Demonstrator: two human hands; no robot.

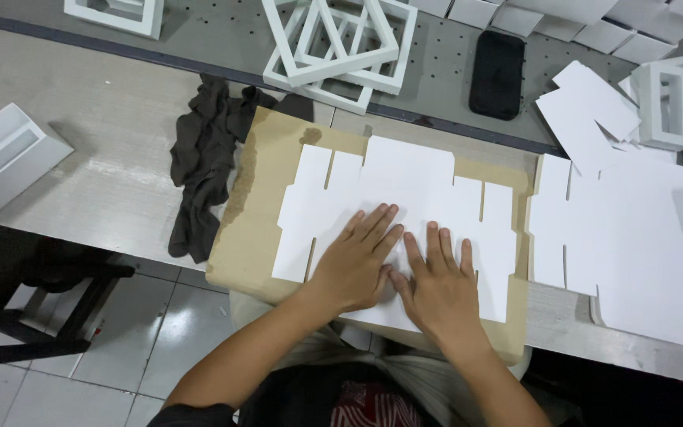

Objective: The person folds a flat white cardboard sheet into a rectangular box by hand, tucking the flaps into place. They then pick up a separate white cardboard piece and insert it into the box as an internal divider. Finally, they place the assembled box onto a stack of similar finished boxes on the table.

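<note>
Both hands lie flat, palms down and fingers spread, gripping nothing. The left hand (pixel 357 265) and the right hand (pixel 436 285) sit side by side, thumbs nearly touching, low in the centre of the frame. They press on a white die-cut card sheet (pixel 405 190), a flat blank with slits and tabs along its edges, which spreads from the middle of the frame upward and to both sides of the hands.

The sheet lies on a brown cardboard board (pixel 250 237), whose stained left part shows bare; the board overhangs the near edge of the grey worktable (pixel 104 166).

Just left of the board, a dark crumpled cloth (pixel 203 170) hangs over the table edge. At the far left, a white open box (pixel 1 158) lies on the table.

To the right of the board, a stack of more white die-cut blanks (pixel 634 237) fills the right side of the frame. Above the sheet, at upper centre, a heap of white folded frames (pixel 341 43) lies jumbled, and a black phone (pixel 497 75) lies face down to its right. More white folded boxes (pixel 666 103) stand at the upper right.

Below the table, at lower left, the tiled floor (pixel 120 356) shows.
</note>
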